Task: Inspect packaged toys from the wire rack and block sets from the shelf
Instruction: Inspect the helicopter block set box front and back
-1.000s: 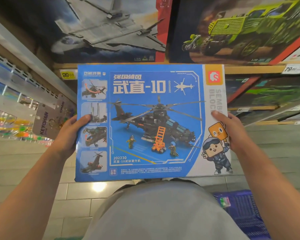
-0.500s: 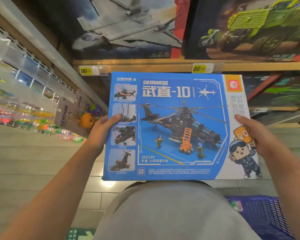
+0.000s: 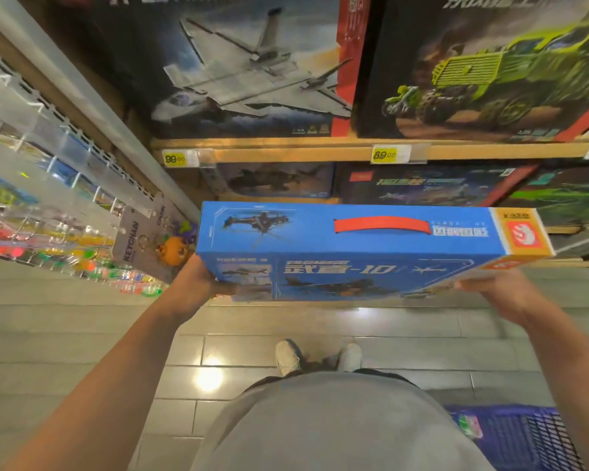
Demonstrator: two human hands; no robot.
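A blue helicopter block set box point(image 3: 354, 243) is tipped so that its top edge with a red carry handle point(image 3: 381, 226) faces me and its front slopes down. My left hand point(image 3: 198, 283) grips its left end, thumb on the front. At the box's right end my right hand point(image 3: 490, 290) holds it from below. The box hangs in front of the wooden shelf point(image 3: 286, 153), level with the lower row of block sets.
On the shelf above stand a jet set box point(image 3: 238, 73) and a green truck set box point(image 3: 483, 69); yellow price tags line the shelf edge. At left, a wire rack point(image 3: 48, 198) holds keychains and small toys. A blue basket point(image 3: 524, 436) sits on the tiled floor at lower right.
The box has tilted forward from facing me flat to showing its top edge and handle. Both hands moved up and away with it, towards the shelf.
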